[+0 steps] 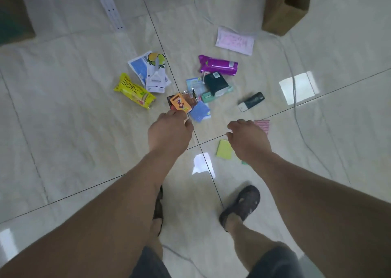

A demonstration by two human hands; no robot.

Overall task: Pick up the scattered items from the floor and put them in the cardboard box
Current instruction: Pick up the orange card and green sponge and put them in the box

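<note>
Here the left hand (169, 129) is curled shut, its fingertips pinching the near edge of an orange packet (179, 103), though whether the packet is lifted clear of the floor (74, 129) cannot be told. The right hand (247, 139) hangs loosely curled and holds nothing; it hovers over the tiles just beside a yellow-green pad (224, 149) and a pink striped packet (263, 125), which peeks out past its knuckles.

Beyond the left hand the rest of the litter spreads toward the far edge of the floor: a blue packet (200, 111) touching the orange one, a dark box (216, 83) on a small heap, a purple wrapper (219, 65), a yellow snack bar (134, 91) off to the left, white sachets (150, 72), a black marker (251, 101) and a pale pink pouch (234, 41).

The cardboard box (281, 13) stands at the far right corner of the floor, well apart from both hands. It lies ahead and to the right, so the right hand is the nearer one; the left hand's packet would have to cross the whole heap to reach it.
</note>
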